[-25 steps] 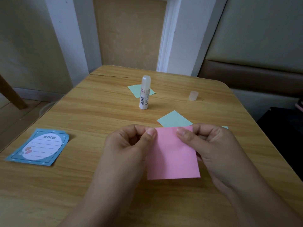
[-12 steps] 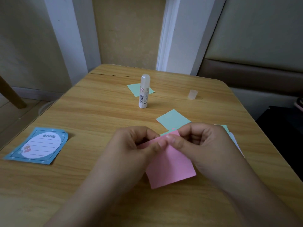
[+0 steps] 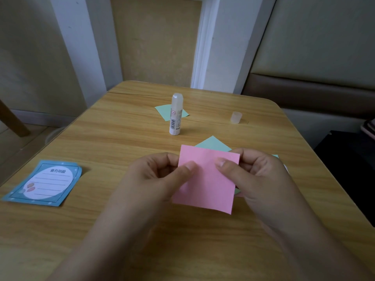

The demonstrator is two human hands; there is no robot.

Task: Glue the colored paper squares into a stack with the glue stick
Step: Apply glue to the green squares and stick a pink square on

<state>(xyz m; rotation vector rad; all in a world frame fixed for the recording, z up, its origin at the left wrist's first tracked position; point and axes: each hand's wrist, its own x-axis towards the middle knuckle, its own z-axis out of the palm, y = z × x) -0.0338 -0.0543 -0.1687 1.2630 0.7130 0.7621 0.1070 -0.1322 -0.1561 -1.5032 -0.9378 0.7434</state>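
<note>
**Two hands hold up a pink paper square**

The pink square (image 3: 207, 179) is thin, flat, smooth paper with four straight sides. It sits a bit past the middle of the table, toward 3 o'clock. It is turned a little, so its top edge slopes down toward 3 o'clock and its top corner points to 11 o'clock. Its sides look about the same length, so it has no long way.

The left hand (image 3: 160, 175) pinches the pink square at its 9 o'clock edge. The thumb lies on top of the paper and the other fingers curl behind it. The right hand (image 3: 255, 175) pinches the 3 o'clock edge the same way, thumb on top and fingers curled behind.

Under the pink square lies a green square (image 3: 212, 143). One pointed corner sticks out at 12 o'clock. More paper peeks out by the right hand, but most of it is hidden.

The glue stick (image 3: 176, 114) is a white plastic tube. It stands straight up at 12 o'clock, well away from the hands, with its long way pointing up. Its cap (image 3: 236, 117) is small, round and see-through, and sits apart at 1 o'clock. Just behind the glue stick another green square (image 3: 164, 112) lies flat.

At 9 o'clock a blue card (image 3: 45, 183) with a white lined oval lies flat. The table (image 3: 101, 138) is smooth, light wood with a streaky grain and round corners.
</note>
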